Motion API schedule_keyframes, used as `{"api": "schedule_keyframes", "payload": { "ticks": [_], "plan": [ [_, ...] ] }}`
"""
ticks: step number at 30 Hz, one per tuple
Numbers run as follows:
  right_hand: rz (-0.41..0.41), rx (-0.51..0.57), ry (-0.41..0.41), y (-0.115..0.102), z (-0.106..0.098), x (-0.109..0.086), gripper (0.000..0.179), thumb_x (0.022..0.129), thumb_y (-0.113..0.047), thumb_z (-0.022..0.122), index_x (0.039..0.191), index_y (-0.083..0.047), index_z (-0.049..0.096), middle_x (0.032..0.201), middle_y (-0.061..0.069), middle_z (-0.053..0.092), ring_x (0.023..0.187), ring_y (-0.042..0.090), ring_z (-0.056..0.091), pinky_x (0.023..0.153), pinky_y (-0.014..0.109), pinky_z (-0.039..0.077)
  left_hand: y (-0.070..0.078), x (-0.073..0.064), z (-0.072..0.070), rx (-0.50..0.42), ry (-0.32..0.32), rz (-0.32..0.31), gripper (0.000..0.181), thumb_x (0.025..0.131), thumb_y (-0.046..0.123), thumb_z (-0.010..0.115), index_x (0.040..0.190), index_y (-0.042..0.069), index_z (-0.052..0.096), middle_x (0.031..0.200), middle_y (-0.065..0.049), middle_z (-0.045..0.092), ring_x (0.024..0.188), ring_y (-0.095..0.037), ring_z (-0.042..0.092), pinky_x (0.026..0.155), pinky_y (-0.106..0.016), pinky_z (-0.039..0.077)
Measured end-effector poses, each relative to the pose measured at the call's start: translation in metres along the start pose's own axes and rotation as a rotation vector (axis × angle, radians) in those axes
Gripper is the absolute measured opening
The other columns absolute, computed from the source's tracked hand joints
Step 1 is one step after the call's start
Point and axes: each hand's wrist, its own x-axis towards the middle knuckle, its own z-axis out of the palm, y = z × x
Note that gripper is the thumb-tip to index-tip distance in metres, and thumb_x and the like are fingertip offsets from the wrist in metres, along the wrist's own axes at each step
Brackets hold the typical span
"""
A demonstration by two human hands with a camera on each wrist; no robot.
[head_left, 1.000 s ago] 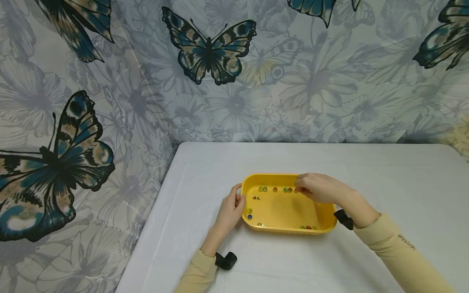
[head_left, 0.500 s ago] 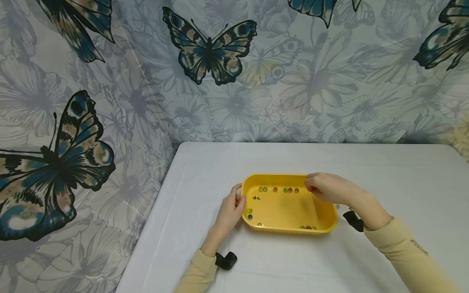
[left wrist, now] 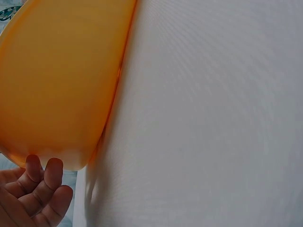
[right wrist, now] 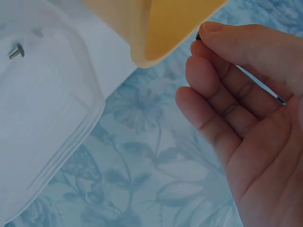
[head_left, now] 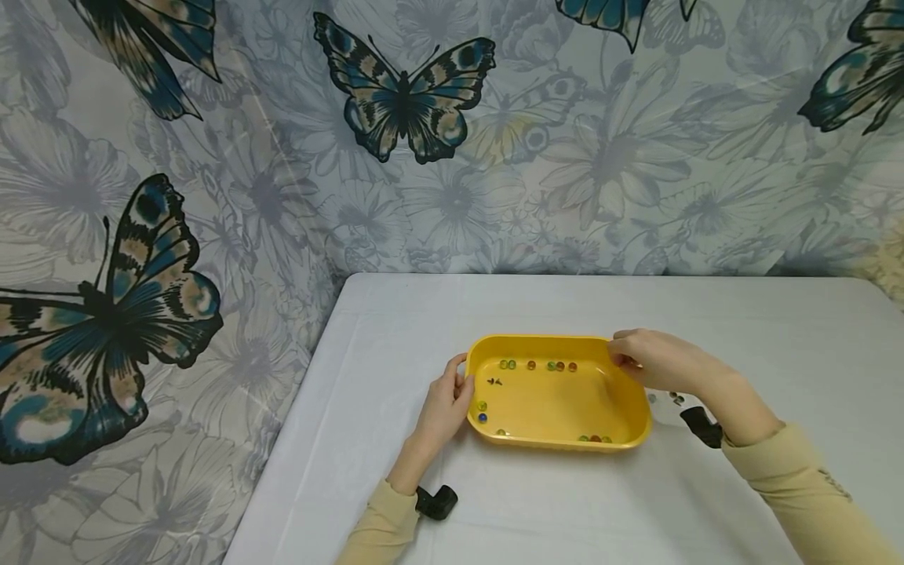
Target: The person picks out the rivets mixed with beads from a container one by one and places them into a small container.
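Observation:
A yellow tray [head_left: 551, 404] lies on the white table, with several glass marbles [head_left: 531, 366] along its edges and small dark bits [head_left: 494, 382] near its left end. My left hand [head_left: 445, 400] grips the tray's left end, thumb at the rim; in the left wrist view its fingers [left wrist: 53, 172] lie against the outer wall. At the tray's far right corner, my right hand [head_left: 657, 361] pinches a small dark metal piece [right wrist: 198, 36] between thumb and forefinger. Most of that piece is hidden by the fingertips.
Right of the tray, in the right wrist view, is a clear container [right wrist: 52, 113] with a small metal stud [right wrist: 17, 51] in it. The white table [head_left: 395, 314] meets a butterfly-patterned backdrop [head_left: 452, 196] at its far edge.
My right hand has moved right along the tray's far side to its corner, uncovering a marble and small pieces beyond the right end. The left hand and tray stay put.

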Motion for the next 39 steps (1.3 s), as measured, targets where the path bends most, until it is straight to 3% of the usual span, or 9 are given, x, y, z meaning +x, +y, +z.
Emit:
{"api": "schedule_keyframes", "payload": {
  "ticks": [13, 39],
  "plan": [
    [0.056, 0.036, -0.005, 0.012, -0.003, -0.018, 0.022, 0.077, 0.009, 0.064, 0.075, -0.011, 0.058, 0.070, -0.008, 0.046, 0.063, 0.007, 0.041, 0.055, 0.022, 0.042, 0.001, 0.000, 0.000, -0.006, -0.008, -0.009, 0.040, 0.097, 0.018, 0.045, 0.135, 0.005, 0.041, 0.071, 0.003, 0.046, 0.058, -0.008, 0.043, 0.052, -0.020, 0.037],
    [0.099, 0.018, 0.072, 0.031, 0.000, -0.051, 0.033, 0.074, 0.012, 0.063, 0.066, -0.016, 0.046, 0.063, -0.007, 0.035, 0.058, 0.003, 0.032, 0.051, 0.022, 0.029, 0.001, -0.001, 0.000, 0.007, -0.001, -0.003, 0.040, 0.097, 0.019, 0.045, 0.135, 0.006, 0.041, 0.069, 0.003, 0.046, 0.058, -0.008, 0.043, 0.052, -0.020, 0.037]
  ]
}}
